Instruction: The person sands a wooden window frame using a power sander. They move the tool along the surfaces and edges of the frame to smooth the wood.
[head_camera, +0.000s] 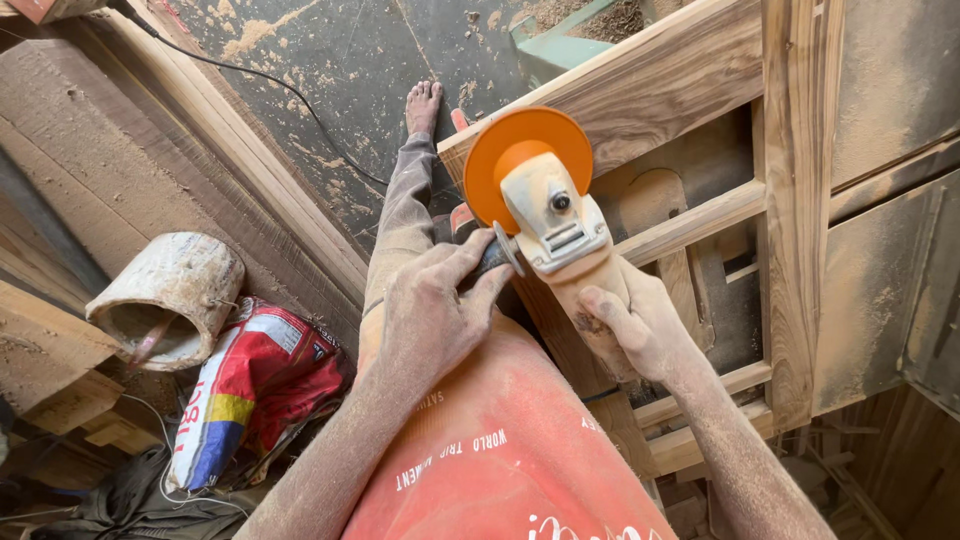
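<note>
The left hand (432, 310) covers the sander's side handle, so only a dark stub shows past its fingers. The right hand (640, 325) hides the rear of the sander (555, 215). Beyond the right hand, the wooden frame (790, 200) is cut off by the top edge. The disc's (520, 150) working face cannot be seen.

Woodworking shop: sawdust-covered floor (330, 60), timber frame (790, 200).

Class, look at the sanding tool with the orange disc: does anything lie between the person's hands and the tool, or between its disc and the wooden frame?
Nothing visible does. The left hand wraps the side handle, the right hand holds the sander body, both touching it directly. The orange disc sits right at the wooden frame rail; the contact itself is hidden.
</note>
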